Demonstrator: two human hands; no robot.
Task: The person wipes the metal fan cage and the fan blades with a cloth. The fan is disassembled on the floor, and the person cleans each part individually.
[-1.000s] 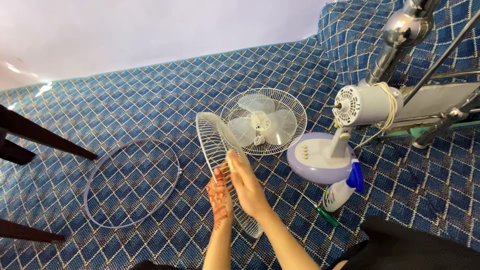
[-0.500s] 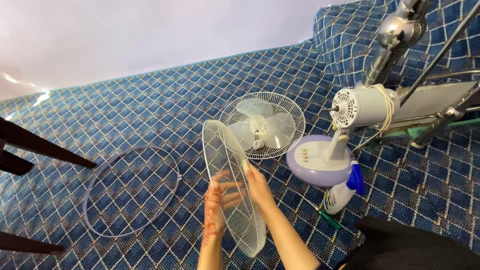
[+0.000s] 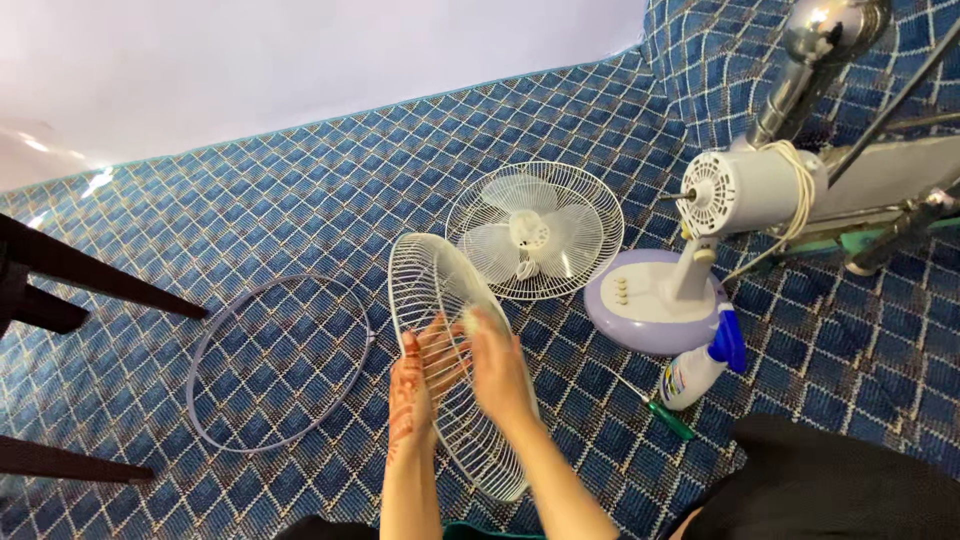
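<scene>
I hold a white wire fan grille (image 3: pixel 428 272) tilted on edge over the blue patterned carpet. My left hand (image 3: pixel 413 388), marked with henna, lies spread behind the wires and props the grille up. My right hand (image 3: pixel 500 375) rests on the grille's near face, its fingertips pressing a small pale pad (image 3: pixel 466 320) against the wires. Just beyond, the other grille half (image 3: pixel 590 215) lies flat with the translucent blade (image 3: pixel 530 232) in it.
The fan body, a white motor (image 3: pixel 745 190) on a lilac base (image 3: pixel 640 310), stands to the right. A spray bottle (image 3: pixel 700 365) and a green-handled screwdriver (image 3: pixel 668 418) lie near it. A thin plastic ring (image 3: pixel 205 345) lies at left, by dark furniture legs (image 3: pixel 90 275). Metal frame parts (image 3: pixel 820 50) stand at far right.
The grille has been turned and lowered a little between my hands. My left hand's fingers have spread behind the wires, and my right hand has slid along the near face.
</scene>
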